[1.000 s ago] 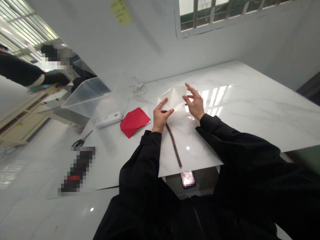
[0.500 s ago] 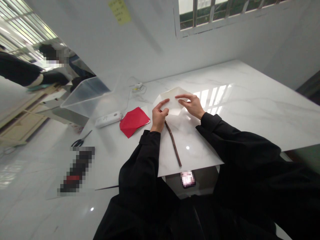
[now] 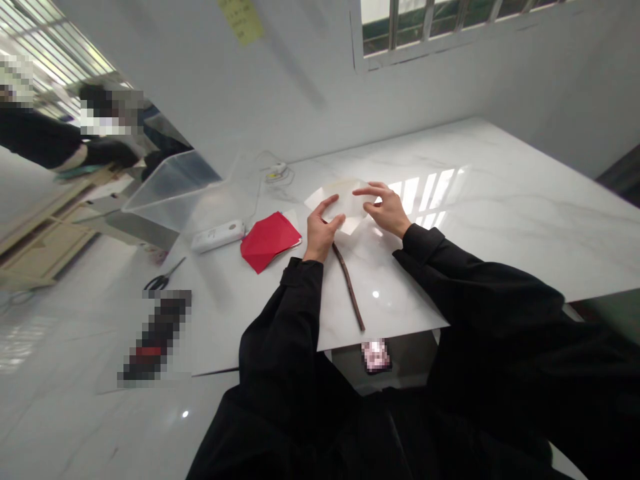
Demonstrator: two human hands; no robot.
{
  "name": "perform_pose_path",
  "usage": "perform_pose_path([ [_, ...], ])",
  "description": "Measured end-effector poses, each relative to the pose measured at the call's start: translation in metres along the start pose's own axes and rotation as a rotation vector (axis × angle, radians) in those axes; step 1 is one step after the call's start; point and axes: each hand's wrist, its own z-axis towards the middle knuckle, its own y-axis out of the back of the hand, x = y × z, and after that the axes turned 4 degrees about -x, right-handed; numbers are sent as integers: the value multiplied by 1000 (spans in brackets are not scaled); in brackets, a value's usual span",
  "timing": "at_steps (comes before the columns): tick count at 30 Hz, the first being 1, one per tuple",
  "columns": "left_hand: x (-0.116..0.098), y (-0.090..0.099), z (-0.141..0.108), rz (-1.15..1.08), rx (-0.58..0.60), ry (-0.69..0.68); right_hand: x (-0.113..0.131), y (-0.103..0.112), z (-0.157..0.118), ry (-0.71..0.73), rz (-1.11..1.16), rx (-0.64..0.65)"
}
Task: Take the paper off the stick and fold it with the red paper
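A folded sheet of white paper [image 3: 334, 203] sits between my hands, just above the marble tabletop. My left hand [image 3: 323, 233] grips its lower edge, and my right hand [image 3: 385, 210] pinches its right end. A thin brown twig [image 3: 349, 288] lies on the table just below my left hand, without touching it. To the left of that hand, a folded red paper [image 3: 269, 241] rests on a white sheet.
The white marble table [image 3: 525, 227] holds a white plastic device [image 3: 217, 236] and a clear plastic box [image 3: 173, 193] at its edge. Scissors [image 3: 163, 282] and a pixelated object [image 3: 157, 337] lie lower left. A person [image 3: 110, 127] stands at far left.
The white paper has flattened and settled lower between my hands. My right fingers have closed in on its right end since the oldest frame.
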Motion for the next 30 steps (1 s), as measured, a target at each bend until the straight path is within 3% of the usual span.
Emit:
perform_pose_path([
  [5, -2, 0, -2, -16, 55, 25, -7, 2, 4, 35, 31, -37],
  [12, -2, -2, -4, -26, 45, 54, -17, 0, 7, -52, 129, -8],
  [20, 8, 4, 1, 62, -200, 66, -9, 1, 6, -102, 102, 10],
  [25, 10, 6, 2, 35, -186, 59, -8, 1, 8, -122, 141, 13],
  [30, 13, 5, 2, -141, -131, 123, -16, 1, 9, -209, 310, 4],
])
